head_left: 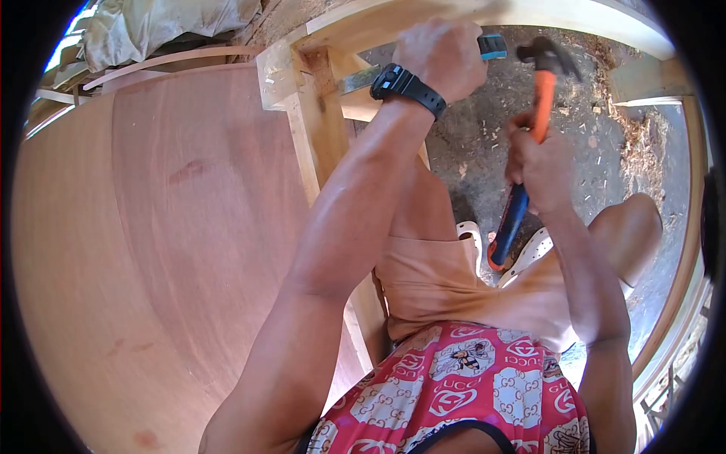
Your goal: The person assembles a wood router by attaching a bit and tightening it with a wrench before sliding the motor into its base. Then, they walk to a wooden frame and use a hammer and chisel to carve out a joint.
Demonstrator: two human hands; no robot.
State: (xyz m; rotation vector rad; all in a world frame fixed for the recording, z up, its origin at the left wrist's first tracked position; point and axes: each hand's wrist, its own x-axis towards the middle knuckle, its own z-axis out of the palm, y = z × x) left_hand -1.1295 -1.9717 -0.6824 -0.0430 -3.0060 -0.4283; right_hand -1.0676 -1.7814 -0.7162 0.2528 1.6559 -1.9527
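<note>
My left hand, with a black watch on its wrist, is wrapped round a chisel. The chisel's black and blue handle end sticks out to the right of the fist, and its flat metal blade shows on the left, against the wooden frame. My right hand grips a hammer by its orange and dark blue handle. The hammer's dark claw head is up, just right of the chisel's handle end and apart from it.
A large brown plywood panel fills the left side. A pale curved beam crosses the top. Wood shavings lie on the grey floor. My bent legs and pale clogs are below the hammer. Grey cloth lies at upper left.
</note>
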